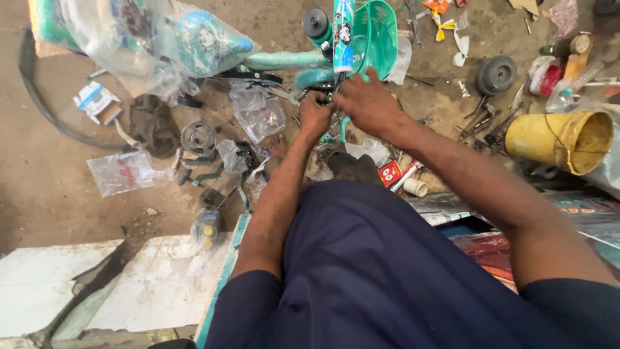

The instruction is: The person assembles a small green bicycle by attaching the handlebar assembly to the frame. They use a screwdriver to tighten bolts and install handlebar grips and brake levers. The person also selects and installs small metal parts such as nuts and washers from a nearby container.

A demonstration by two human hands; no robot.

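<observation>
On the dirt floor's far middle, both hands are working at a teal child's bicycle frame (290, 61): the left hand (314, 116) is closing tightly around a fitting beneath it, the right hand (365, 100) is pressing curled fingers alongside, near a yellow bucket (558, 139) and a chainring (199, 137).

Red carton (389, 173), perhaps white-blue box (95, 101)

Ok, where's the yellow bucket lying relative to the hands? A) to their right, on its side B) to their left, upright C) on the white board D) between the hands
A: the yellow bucket lies tipped on its side, its open mouth facing right, well right of the right hand and left hand at the teal bike frame.
</observation>
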